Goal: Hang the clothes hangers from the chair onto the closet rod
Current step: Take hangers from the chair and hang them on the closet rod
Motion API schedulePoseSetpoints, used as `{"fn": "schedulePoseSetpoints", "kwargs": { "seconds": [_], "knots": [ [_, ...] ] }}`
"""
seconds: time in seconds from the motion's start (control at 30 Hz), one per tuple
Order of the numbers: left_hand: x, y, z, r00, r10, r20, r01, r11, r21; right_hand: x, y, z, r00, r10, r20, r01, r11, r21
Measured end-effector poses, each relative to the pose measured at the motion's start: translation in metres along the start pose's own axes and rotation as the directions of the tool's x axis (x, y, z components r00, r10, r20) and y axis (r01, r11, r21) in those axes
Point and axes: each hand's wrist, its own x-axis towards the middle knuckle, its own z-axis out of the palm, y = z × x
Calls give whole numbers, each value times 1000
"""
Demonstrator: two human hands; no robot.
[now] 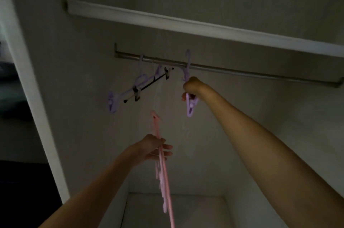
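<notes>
A metal closet rod (pixel 242 72) runs across the dim closet. My right hand (pixel 191 87) grips a purple clip hanger (pixel 189 107) whose hook is raised at the rod, just right of the hung ones. My left hand (pixel 152 148) holds pink hangers (pixel 163 175) lower down, seen edge-on, their hook end pointing up. A purple hanger (pixel 126 91) and a black clip hanger (pixel 149 85) hang from the rod's left part.
A white shelf (pixel 204 27) sits above the rod. The closet's white left frame (pixel 31 82) stands at the left. A lower ledge (pixel 186 209) shows at the bottom. Pale back wall lies behind the hangers.
</notes>
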Motion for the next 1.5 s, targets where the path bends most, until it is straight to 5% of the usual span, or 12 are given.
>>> {"fn": "schedulePoseSetpoints", "kwargs": {
  "seconds": [0.23,0.67,0.8,0.97,1.07,1.27,1.33,1.5],
  "knots": [
    [2,14,-14,998,39,-41,-39,999,-1,7,-17,27,983,109,148,-100,993,-66],
    [8,-4,-28,1000,-6,-29,2,991,-131,12,-33,70,964,-71,257,31,987,156],
    [4,-6,-25,1000,6,7,-5,989,-146,-2,2,56,945,-130,300,-42,862,505],
    [3,-14,-14,999,14,44,-6,984,-179,-45,72,50,968,-46,246,-131,744,656],
    [8,-21,-3,997,36,72,-21,979,-202,-67,112,62,962,50,269,-226,700,678],
    [16,-39,33,992,73,105,-41,961,-274,-96,207,126,827,160,539,-414,822,392],
    [18,-41,44,989,90,114,-52,952,-301,-105,228,137,830,196,521,-417,839,349],
    [22,-47,61,976,105,189,-35,939,-343,-134,251,131,868,171,466,-461,626,629]
  ]
}}
